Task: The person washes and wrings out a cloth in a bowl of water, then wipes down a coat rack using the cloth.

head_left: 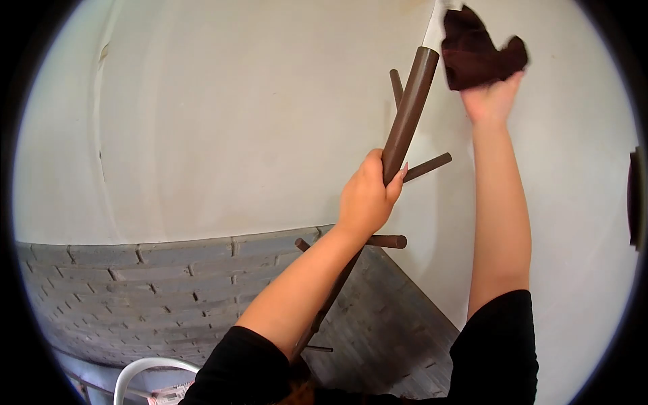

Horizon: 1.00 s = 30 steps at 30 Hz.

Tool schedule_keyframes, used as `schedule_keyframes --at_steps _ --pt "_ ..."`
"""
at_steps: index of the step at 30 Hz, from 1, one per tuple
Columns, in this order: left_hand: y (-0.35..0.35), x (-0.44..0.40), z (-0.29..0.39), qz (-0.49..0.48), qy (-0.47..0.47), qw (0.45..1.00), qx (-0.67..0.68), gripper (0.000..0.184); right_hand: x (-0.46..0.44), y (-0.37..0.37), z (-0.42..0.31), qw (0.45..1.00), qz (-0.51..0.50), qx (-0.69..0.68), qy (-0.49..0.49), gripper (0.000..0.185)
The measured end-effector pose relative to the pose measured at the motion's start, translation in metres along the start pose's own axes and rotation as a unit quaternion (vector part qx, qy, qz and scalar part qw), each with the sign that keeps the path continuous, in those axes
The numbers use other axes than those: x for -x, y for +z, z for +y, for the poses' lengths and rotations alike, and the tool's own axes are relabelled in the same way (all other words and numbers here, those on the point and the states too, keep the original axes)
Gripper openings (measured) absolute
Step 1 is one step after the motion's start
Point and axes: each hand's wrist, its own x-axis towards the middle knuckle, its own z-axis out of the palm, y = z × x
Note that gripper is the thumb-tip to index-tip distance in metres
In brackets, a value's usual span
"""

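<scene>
Brown pole [412,108] gripped in L hand [366,192], cloth [472,57] in R hand [491,102], w/ pegs [428,167] jutting, brick wall [169,290] behind.

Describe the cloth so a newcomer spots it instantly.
Find the pale wall, then the brown pole the left hand grips. Beside the pole's top end, the raised right hand holds the cloth. It is dark maroon and crumpled, unlike the straight, pegged pole.

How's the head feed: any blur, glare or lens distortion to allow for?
Head view throughout: right hand and cloth blurred, probably by motion; left hand and pole fairly sharp; brickwork bowed by wide-angle distortion, picture corners black; soft light with faint shading on the pale wall, no strong glare.
</scene>
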Motion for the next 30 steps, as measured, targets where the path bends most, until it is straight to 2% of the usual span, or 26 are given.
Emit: schedule_keyframes --at_steps 1,2,3,6,7,9,10,11,12,13,14,16,17,19,20,22,23,24,26,28,30 --pt "0.002 0.000 -0.003 0.000 -0.001 1.000 0.000 0.043 0.008 0.017 -0.011 0.996 0.056 0.070 -0.020 0.057" --pt "0.004 0.001 -0.003 0.000 -0.004 1.000 -0.002 0.044 0.008 0.003 -0.015 0.993 0.062 0.091 -0.034 0.045" --pt "0.005 0.001 -0.003 0.000 -0.006 1.000 -0.005 0.044 -0.012 -0.031 -0.024 0.992 -0.123 0.024 0.026 0.038" --pt "0.003 -0.001 0.005 -0.019 -0.053 0.998 0.035 0.037 0.000 -0.040 -0.027 0.928 -0.264 0.258 -0.053 0.033" --pt "0.003 -0.001 0.005 -0.022 -0.052 0.998 0.035 0.037 0.034 0.009 -0.010 0.963 -0.207 0.170 -0.025 0.035" --pt "0.007 0.001 0.002 0.001 -0.013 1.000 0.009 0.045 0.035 0.015 0.036 0.962 -0.055 0.266 -0.022 0.051" --pt "0.013 0.003 -0.004 -0.004 -0.014 1.000 0.009 0.045 0.035 0.011 0.055 0.906 -0.030 0.415 -0.076 0.066" --pt "0.020 0.004 -0.012 0.028 0.028 0.999 -0.030 0.046 0.036 0.008 0.073 0.823 0.011 0.554 -0.122 0.086" --pt "0.023 0.004 -0.018 0.061 0.070 0.993 -0.069 0.047 0.055 0.024 0.080 0.732 -0.018 0.653 -0.194 0.111" --pt "0.018 0.002 -0.014 0.060 0.071 0.993 -0.071 0.047 0.054 0.026 0.086 0.718 -0.011 0.669 -0.192 0.109" --pt "0.010 0.001 -0.010 0.041 0.044 0.997 -0.046 0.048 0.055 0.028 0.090 0.719 0.011 0.680 -0.140 0.110" --pt "0.002 -0.004 -0.007 0.026 0.016 0.999 -0.021 0.048 0.064 0.040 0.086 0.765 0.030 0.638 -0.080 0.112" --pt "0.001 -0.004 -0.008 0.016 0.010 1.000 -0.011 0.051 0.071 0.040 0.089 0.765 0.027 0.639 -0.077 0.112" --pt "0.002 0.001 -0.011 0.005 -0.004 1.000 0.005 0.054 0.092 0.035 0.097 0.728 0.019 0.677 -0.107 0.110" --pt "0.005 0.004 -0.017 0.034 0.017 0.999 -0.008 0.052 0.106 0.031 0.098 0.725 0.017 0.681 -0.104 0.110" --pt "0.008 0.006 -0.029 0.065 0.038 0.997 -0.019 0.051 0.136 0.022 0.102 0.681 -0.043 0.726 -0.081 0.111" --pt "0.006 0.006 -0.036 0.015 0.002 1.000 -0.013 0.053 0.147 0.012 0.110 0.661 -0.068 0.737 -0.123 0.111" --pt "0.003 0.005 -0.038 -0.034 -0.032 0.999 -0.008 0.054 0.149 0.011 0.111 0.662 -0.068 0.736 -0.123 0.111" --pt "-0.001 0.005 -0.039 -0.048 -0.059 0.997 -0.015 0.055 0.145 0.011 0.115 0.668 -0.053 0.737 -0.088 0.111" --pt "-0.002 0.002 -0.034 -0.058 -0.093 0.993 0.046 0.054 0.132 0.013 0.113 0.663 -0.052 0.743 -0.082 0.109" --pt "0.000 0.004 -0.031 -0.041 -0.061 0.997 0.035 0.052 0.116 0.014 0.115 0.659 -0.041 0.738 -0.136 0.106"
